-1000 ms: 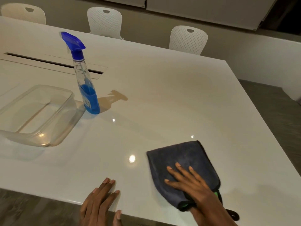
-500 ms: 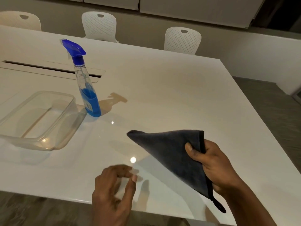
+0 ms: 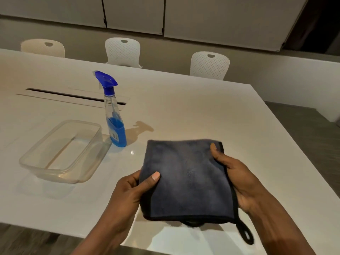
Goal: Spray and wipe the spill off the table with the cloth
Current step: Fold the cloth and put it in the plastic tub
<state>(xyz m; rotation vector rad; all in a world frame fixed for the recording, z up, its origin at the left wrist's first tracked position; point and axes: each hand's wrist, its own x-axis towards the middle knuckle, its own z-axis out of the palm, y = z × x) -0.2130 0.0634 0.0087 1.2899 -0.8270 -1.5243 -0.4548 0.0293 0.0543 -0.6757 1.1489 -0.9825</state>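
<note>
Both hands grip a folded dark cloth (image 3: pixel 185 179) above the table (image 3: pixel 211 115): left hand (image 3: pixel 132 188) pinches its left edge, right hand (image 3: pixel 237 179) its right. Beyond the left hand stand a spray bottle (image 3: pixel 115 116) and a clear tub (image 3: pixel 62 151).

Three white perforated chairs (image 3: pixel 209 66) far beyond the hands, pale wall panels (image 3: pixel 220 17) behind, grey floor (image 3: pixel 303 122) right.

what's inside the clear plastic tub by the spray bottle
Nothing shows inside the clear tub; the white table is visible through its base. Any thin film of liquid cannot be told.
</note>
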